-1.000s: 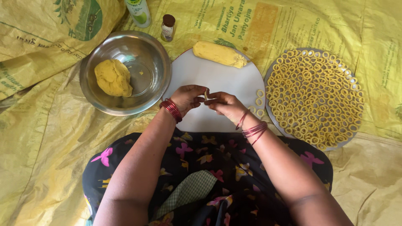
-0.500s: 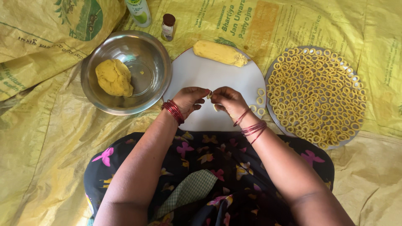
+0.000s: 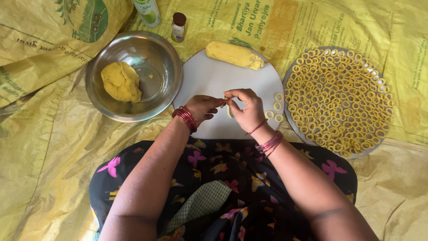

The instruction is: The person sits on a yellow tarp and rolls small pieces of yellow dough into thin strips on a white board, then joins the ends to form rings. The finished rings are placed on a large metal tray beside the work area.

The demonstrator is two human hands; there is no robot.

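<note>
While pinching a thin strip of yellow dough [image 3: 229,110] between both sets of fingertips, left hand [image 3: 203,108] and right hand [image 3: 248,109] meet over the near half of a round white board [image 3: 209,80]. Both grips clenched on that little strip, thumb against forefinger, strip curving down just under the right thumb. Red bangles on both wrists. Just right of the grip: three finished dough rings [image 3: 276,107] lying on the board's edge. Further right, well apart from the grip: a round tray [image 3: 372,149] packed with loads of the same rings. Beyond the grip, at the board's far rim: a fat log of dough [image 3: 234,55]. Left of the grip: a steel bowl [image 3: 154,56] with a dough lump [image 3: 121,81] inside. Past the bowl: a small brown-capped bottle [image 3: 179,27] and a bigger green-and-white bottle [image 3: 147,11]. All on yellow printed sacking [image 3: 40,147] spread on the floor.
</note>
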